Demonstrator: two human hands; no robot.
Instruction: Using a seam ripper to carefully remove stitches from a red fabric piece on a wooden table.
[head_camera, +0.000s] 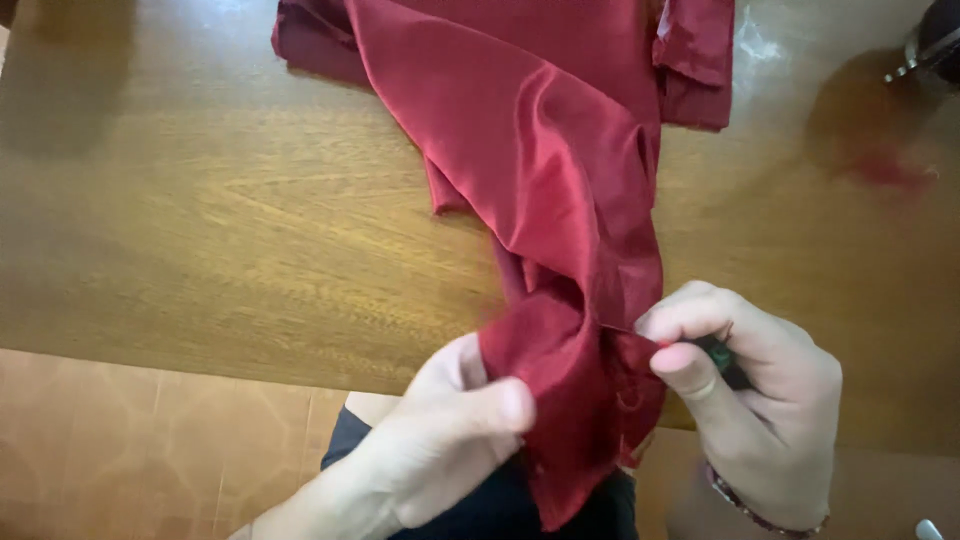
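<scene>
Broadly, most of the view is filled by a wooden table (220, 230), its polished brown top marked by grain and soft reflections. Across it a dark red satin cloth (540, 150) is spread, bunched at the far edge and drawn down in long folds toward the near edge, where its lower end hangs over in front of the person's dark clothing. That lower end is gripped by the left hand (440, 440), the thumb pressed over a fold and the fingers tucked behind the fabric. Just beside it, the right hand (750, 400) is clenched, the thumb and forefinger pinched at the cloth's edge around a small dark tool with a green part (718, 353); what kind of tool it is cannot be told. A thin beaded bracelet (745, 508) is worn on the right wrist. At the top right corner a dark object with a metal part (925, 50) is partly seen.
</scene>
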